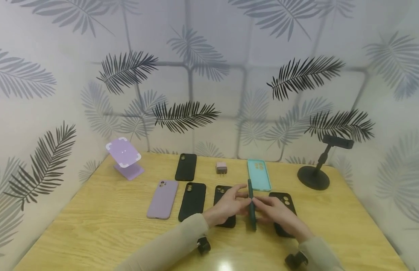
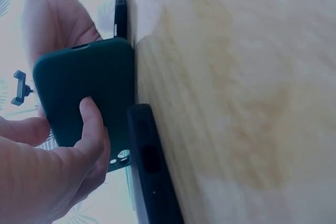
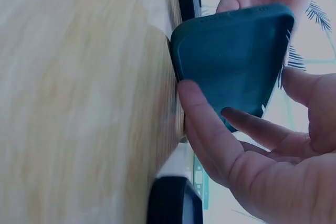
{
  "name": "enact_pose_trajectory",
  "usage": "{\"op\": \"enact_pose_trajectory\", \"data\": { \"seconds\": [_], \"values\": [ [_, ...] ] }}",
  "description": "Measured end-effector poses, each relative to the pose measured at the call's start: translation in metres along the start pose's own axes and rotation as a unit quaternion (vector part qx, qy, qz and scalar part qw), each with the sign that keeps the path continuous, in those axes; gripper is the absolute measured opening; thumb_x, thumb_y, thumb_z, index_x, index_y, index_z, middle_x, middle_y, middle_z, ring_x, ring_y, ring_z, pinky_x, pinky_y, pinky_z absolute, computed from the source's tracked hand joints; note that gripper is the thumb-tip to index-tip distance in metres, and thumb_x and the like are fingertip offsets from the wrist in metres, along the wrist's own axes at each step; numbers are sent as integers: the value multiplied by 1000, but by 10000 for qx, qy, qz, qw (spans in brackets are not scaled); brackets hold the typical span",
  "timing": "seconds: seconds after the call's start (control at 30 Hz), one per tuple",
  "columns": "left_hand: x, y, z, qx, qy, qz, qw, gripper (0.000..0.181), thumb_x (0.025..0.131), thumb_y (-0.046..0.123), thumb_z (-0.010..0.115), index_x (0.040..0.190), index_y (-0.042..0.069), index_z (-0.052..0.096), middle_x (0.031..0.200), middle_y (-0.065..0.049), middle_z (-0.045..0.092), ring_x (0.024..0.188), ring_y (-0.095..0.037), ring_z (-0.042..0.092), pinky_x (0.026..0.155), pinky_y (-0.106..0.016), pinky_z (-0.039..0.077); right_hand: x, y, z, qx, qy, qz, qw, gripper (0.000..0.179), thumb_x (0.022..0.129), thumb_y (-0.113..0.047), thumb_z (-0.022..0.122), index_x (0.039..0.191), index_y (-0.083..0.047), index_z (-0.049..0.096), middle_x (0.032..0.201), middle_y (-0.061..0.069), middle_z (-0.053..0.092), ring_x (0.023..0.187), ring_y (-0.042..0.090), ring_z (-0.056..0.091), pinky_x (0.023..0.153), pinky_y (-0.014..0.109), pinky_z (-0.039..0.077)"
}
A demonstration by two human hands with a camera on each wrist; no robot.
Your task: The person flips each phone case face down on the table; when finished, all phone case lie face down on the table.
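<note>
Between the two hands a dark green phone case (image 1: 252, 218) stands upright on its long side edge, close to the table. My left hand (image 1: 226, 205) holds it from the left, with a finger flat on its back and the thumb at its upper edge in the left wrist view. From the other side my right hand (image 1: 278, 212) holds it, fingers at the hollow inner face (image 3: 231, 51) and thumb near the upper edge. A black phone case (image 1: 228, 223) lies partly hidden under the left hand, and another black case (image 1: 284, 199) under the right.
Left on the table (image 1: 104, 218) lie a purple phone case (image 1: 163, 199) and two black cases, one nearer (image 1: 192, 201), one farther (image 1: 185, 167). Behind are a pink charger plug (image 1: 221, 167), a turquoise case (image 1: 260, 177), a purple stand (image 1: 123, 152) and a black phone stand (image 1: 313, 177).
</note>
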State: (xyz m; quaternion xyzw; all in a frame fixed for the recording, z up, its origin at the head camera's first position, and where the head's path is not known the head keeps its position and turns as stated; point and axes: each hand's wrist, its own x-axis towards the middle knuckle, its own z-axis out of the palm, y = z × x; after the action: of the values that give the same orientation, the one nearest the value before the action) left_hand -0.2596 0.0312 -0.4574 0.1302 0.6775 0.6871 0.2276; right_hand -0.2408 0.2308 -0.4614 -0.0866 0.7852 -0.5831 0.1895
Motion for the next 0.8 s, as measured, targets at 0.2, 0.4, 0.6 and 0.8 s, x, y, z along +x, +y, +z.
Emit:
{"op": "enact_pose_trajectory", "data": {
  "seconds": [0.2,0.4,0.6,0.8],
  "values": [
    [1,-2,2,192,-145,29,9997,56,100,13,58,151,12,35,141,-24,47,103,-25,68,87,-42,58,1,-2,0,117,-94,-46,9999,71,102,-45,48,146,10,36,142,29,48,129,44,50,93,49,55],
    [-2,-3,2,648,-430,-120,9969,56,98,13,60,151,16,38,142,-24,47,114,-30,63,90,-45,57,0,1,0,347,18,58,9994,66,103,-38,48,148,9,33,144,31,45,124,38,56,94,45,55],
    [-3,-4,3,818,-678,-243,9940,61,95,5,61,151,12,37,140,-25,49,117,-34,61,91,-48,56,-4,3,-8,421,301,-4,9987,60,103,-29,50,150,3,31,133,29,56,109,29,66,89,43,57],
    [-5,2,1,989,-694,-335,9921,60,95,4,62,150,8,38,141,-28,47,116,-34,62,94,-49,54,-8,2,-17,49,946,-26,9955,57,100,-17,57,149,1,34,127,28,61,97,24,70,76,39,61]
  ]
}}
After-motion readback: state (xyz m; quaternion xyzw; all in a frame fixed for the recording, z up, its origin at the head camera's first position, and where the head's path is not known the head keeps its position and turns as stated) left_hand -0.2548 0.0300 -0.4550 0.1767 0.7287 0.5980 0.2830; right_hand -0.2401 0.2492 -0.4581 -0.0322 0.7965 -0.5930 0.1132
